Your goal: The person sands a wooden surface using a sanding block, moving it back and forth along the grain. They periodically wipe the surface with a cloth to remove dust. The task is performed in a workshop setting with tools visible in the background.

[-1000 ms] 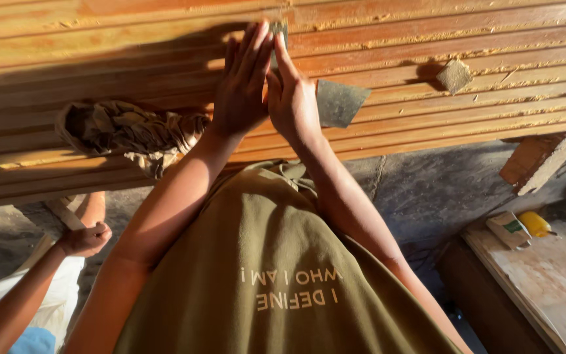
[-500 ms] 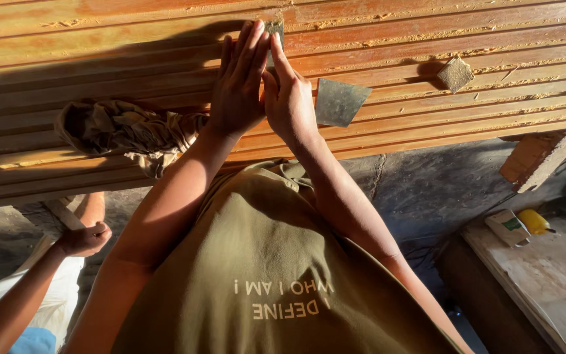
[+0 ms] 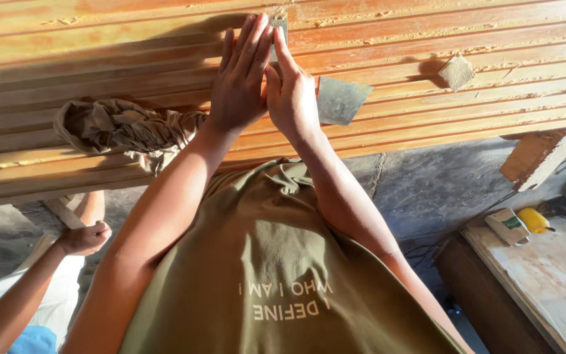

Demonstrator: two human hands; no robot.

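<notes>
While both palms press flat at upper center, the left hand [image 3: 240,78] and right hand [image 3: 289,92] pin a small sandpaper piece [image 3: 279,27] against the grooved wooden panel [image 3: 427,39], fingers straight, probably so it rides the groove.

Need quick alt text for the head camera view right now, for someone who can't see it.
Both hands, left hand and right hand, press a small sandpaper piece flat against grooved wooden boards. A crumpled cloth and another sandpaper square lie alongside; another person's hand shows lower left.
</notes>
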